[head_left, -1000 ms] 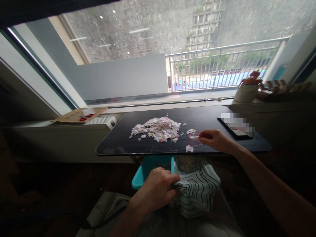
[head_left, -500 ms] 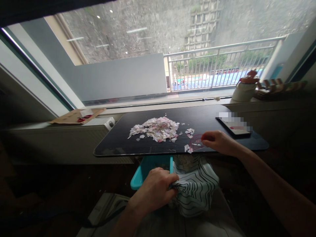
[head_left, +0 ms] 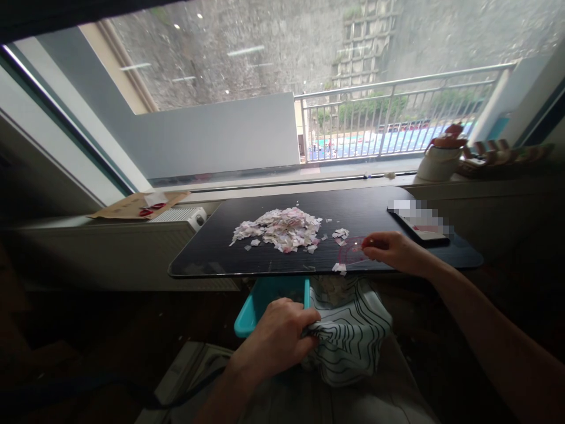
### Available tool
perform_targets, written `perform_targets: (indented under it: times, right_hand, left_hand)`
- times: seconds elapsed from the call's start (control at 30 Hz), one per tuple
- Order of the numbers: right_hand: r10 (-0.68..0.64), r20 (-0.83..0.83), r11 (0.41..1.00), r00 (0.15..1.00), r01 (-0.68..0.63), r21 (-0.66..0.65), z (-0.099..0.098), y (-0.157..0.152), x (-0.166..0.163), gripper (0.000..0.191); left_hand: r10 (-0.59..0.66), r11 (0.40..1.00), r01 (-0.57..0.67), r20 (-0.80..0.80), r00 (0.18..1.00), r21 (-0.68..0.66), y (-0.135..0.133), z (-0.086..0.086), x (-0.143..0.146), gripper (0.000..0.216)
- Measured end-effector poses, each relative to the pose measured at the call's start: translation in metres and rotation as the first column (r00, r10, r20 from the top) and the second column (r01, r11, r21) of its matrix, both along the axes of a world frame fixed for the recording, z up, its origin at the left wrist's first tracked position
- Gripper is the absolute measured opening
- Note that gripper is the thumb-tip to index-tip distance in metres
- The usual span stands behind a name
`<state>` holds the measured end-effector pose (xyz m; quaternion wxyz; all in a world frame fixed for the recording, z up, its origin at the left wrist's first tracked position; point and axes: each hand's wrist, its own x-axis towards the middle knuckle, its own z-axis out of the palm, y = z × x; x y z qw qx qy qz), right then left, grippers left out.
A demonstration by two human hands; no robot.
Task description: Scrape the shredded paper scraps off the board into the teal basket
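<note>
My left hand (head_left: 277, 338) is closed on the rim of a teal bin (head_left: 265, 297) lined with a white bag with black wavy lines (head_left: 351, 338), held just under the front edge of a black tabletop (head_left: 212, 250). My right hand (head_left: 395, 250) pinches a clear pinkish plastic piece (head_left: 351, 252) lying flat on the tabletop near the front edge. A small clump of paper scraps (head_left: 339, 268) lies at the edge beside that piece. A larger heap of white and pink paper scraps (head_left: 280, 228) sits in the middle of the tabletop.
A phone-like dark object (head_left: 419, 224) lies at the tabletop's right rear. A white pot (head_left: 439, 162) and wooden items stand on the sill at right. A brown cardboard piece (head_left: 136, 205) and a radiator (head_left: 176, 217) are at left. A big window fills the back.
My right hand has slid the clear pinkish piece a little along the front edge, and it now lies flatter on the table. My left hand stays on the bin.
</note>
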<state>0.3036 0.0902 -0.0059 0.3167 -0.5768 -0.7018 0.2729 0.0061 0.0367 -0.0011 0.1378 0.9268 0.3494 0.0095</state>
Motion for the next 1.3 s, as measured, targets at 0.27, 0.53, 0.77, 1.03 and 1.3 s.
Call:
perform_targets:
  times: [0.27, 0.53, 0.77, 1.03, 1.3]
  right_hand:
    - [-0.006, -0.027, 0.999, 1.000, 0.005, -0.032, 0.003, -0.009, -0.001, 0.024]
    - [0.002, -0.022, 0.999, 1.000, -0.003, -0.036, 0.001, -0.006, -0.001, 0.023]
    - [-0.002, -0.119, 1.000, 0.993, -0.001, -0.023, -0.006, -0.003, -0.009, 0.027]
    - [-0.042, -0.116, 0.999, 0.992, 0.042, -0.002, -0.002, -0.012, 0.001, 0.028]
    - [-0.048, -0.139, 0.998, 0.989, 0.043, -0.038, -0.003, -0.015, 0.002, 0.028]
  left_hand:
    - [0.002, 1.000, -0.002, -0.002, 1.000, -0.002, 0.000, 0.000, -0.001, 0.003]
    - [-0.002, 1.000, 0.002, 0.010, 1.000, 0.004, 0.001, -0.001, 0.000, 0.001]
    - [0.003, 1.000, -0.003, 0.011, 1.000, 0.001, 0.000, 0.001, 0.000, 0.002]
    - [0.004, 1.000, -0.004, -0.004, 1.000, -0.004, 0.000, 0.001, 0.000, 0.003]
    - [-0.001, 1.000, 0.001, 0.006, 1.000, 0.005, 0.000, -0.001, -0.001, 0.002]
